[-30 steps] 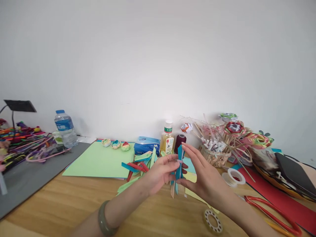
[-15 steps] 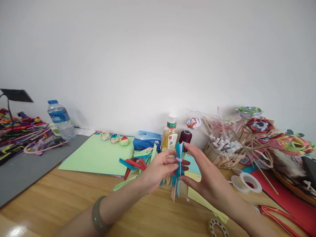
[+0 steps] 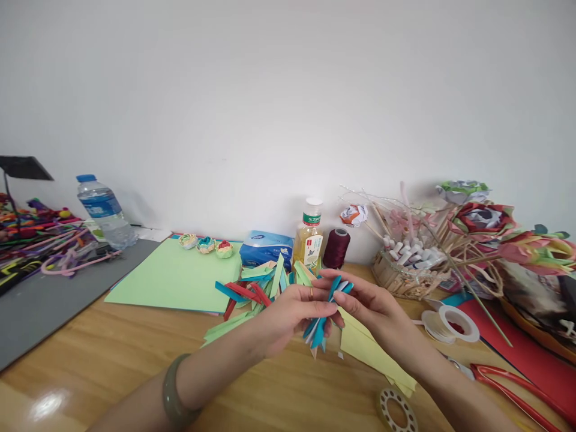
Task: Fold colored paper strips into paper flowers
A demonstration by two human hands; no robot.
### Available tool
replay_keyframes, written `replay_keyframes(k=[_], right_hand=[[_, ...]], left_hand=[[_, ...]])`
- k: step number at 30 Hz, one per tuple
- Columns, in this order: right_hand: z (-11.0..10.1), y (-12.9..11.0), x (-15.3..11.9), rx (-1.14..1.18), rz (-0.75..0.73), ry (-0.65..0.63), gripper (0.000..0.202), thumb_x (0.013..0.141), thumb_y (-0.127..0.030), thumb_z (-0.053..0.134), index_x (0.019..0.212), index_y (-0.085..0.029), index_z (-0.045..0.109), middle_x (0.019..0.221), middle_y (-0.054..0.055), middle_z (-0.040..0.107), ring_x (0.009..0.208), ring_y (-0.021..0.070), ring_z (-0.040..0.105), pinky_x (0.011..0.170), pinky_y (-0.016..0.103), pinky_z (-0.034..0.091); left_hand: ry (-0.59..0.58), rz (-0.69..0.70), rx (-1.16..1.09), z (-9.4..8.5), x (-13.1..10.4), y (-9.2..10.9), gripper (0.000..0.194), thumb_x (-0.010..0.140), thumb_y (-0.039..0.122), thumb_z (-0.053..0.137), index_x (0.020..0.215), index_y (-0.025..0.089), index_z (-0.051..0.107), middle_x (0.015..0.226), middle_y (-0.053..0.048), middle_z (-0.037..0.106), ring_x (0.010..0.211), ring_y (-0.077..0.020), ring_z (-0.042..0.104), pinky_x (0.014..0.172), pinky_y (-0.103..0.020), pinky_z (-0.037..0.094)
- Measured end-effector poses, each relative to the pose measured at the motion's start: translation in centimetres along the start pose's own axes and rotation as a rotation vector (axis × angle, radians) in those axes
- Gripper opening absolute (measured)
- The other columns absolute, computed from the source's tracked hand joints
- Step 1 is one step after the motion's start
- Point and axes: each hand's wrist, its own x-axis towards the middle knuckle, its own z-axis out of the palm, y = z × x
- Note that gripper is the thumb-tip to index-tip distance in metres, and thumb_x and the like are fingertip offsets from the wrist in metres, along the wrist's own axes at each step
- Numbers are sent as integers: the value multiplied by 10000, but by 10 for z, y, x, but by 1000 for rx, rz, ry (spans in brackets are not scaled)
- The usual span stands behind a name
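Between both hands is a bundle of folded blue and white paper strips (image 3: 318, 330), tilted with its upper end leaning right. My left hand (image 3: 292, 315) pinches it at the middle, thumb in front and fingers behind. My right hand (image 3: 371, 306) grips the upper end between thumb and fingers. Just beyond the hands lies a heap of folded paper strips (image 3: 265, 288) in green, red, blue and peach. Yellow paper strips (image 3: 371, 354) lie on the table under my right hand and wrist.
Green paper sheets (image 3: 175, 276) carry three small paper flowers (image 3: 206, 245). Behind stand a tissue pack (image 3: 265, 249), a drink bottle (image 3: 310, 237) and a maroon thread spool (image 3: 336, 249). To the right are a basket (image 3: 396, 279), a ribbon spool (image 3: 450, 324), red-handled scissors (image 3: 517, 384) and a tape roll (image 3: 396, 411).
The blue paper bundle has gone from upright to tilted. My right hand has shifted its thumb onto the bundle's upper end, and the pale band at its middle is now covered.
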Motion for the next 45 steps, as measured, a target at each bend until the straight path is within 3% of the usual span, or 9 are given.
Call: replay_keyframes(k=[4, 11, 18, 25, 33, 38, 42, 45], right_hand=[[1, -3, -1, 223, 36, -84, 175, 864, -360, 537, 944, -206, 562, 596, -36, 657, 546, 140, 639, 635, 303, 532], [1, -7, -1, 221, 63, -34, 188, 789, -381, 631, 806, -196, 606, 575, -22, 669, 630, 161, 669, 704, 306, 527], [3, -13, -4, 173, 88, -56, 202, 777, -403, 628, 787, -202, 605, 597, -7, 672, 641, 185, 675, 685, 329, 541], [5, -18, -5, 149, 92, -50, 231, 773, -424, 627, 794, -199, 578, 581, -12, 673, 592, 181, 672, 656, 330, 550], [8, -17, -6, 106, 101, -39, 251, 787, -450, 600, 820, -202, 586, 591, -7, 675, 589, 203, 684, 662, 361, 557], [2, -15, -5, -103, -11, 151, 351, 818, -414, 568, 1091, -195, 595, 525, -21, 656, 525, 176, 655, 649, 349, 561], [-4, -8, -8, -426, -182, 427, 364, 772, -382, 625, 1095, -213, 635, 858, 54, 730, 787, 236, 688, 672, 368, 574], [-4, -3, -10, -611, -332, 479, 293, 796, -321, 609, 1061, -205, 660, 929, 65, 730, 794, 237, 695, 702, 377, 580]], left_hand=[[-59, -45, -93, 5, 0, -3, 179, 632, 292, 630, 660, 125, 571, 546, -8, 529, 512, -100, 497, 545, -248, 459], [-137, -21, -60, 13, -4, -2, 105, 618, 236, 503, 703, 178, 479, 510, 57, 387, 460, -69, 326, 422, -219, 488], [-162, 4, -86, 12, -6, -3, 198, 574, 199, 469, 772, 187, 467, 550, 60, 375, 425, -56, 301, 361, -167, 406], [-147, -34, -71, 12, -8, 0, 166, 585, 244, 452, 743, 193, 446, 583, 46, 386, 458, -64, 307, 390, -181, 411], [-125, 20, -76, 13, -8, -4, 131, 611, 210, 447, 741, 192, 448, 556, 49, 377, 449, -72, 305, 380, -171, 329], [-173, -13, -103, 11, -8, 1, 191, 683, 301, 542, 796, 147, 538, 670, -30, 518, 630, -133, 505, 591, -285, 476], [-165, -29, -40, 10, -11, 8, 257, 667, 262, 647, 883, 153, 560, 835, -51, 560, 698, -138, 564, 640, -286, 442], [-172, -39, 64, 8, -12, 10, 287, 658, 280, 712, 869, 162, 557, 829, -21, 544, 669, -115, 559, 647, -281, 435]])
